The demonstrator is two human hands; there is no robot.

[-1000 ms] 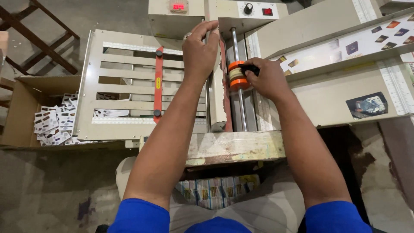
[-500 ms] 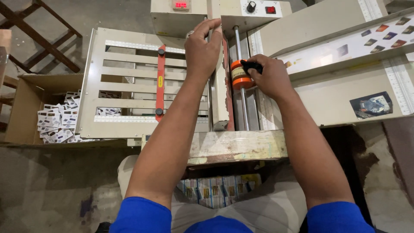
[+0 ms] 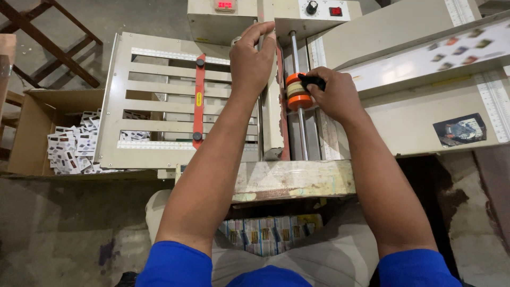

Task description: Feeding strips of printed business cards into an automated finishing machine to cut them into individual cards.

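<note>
Roller, orange with a pale band round its middle, sits on a steel rod running down the cutter, just right of centre. Right hand is closed round a small black knob at the roller's right side, fingertips pinching it. Left hand is curled over the top edge of the guard beside the rod, gripping it, thumb up toward the control box.

Judgement: roller looks hard, plastic or rubber, light, stiff; likely slides along the rod once the knob is slack, binds when tight. Best hold is the knob for turning, the orange flanges for shifting. Rod looks smooth, maybe slick.

Slatted tray with red stop lies left. Carton of cut cards sits below it
</note>
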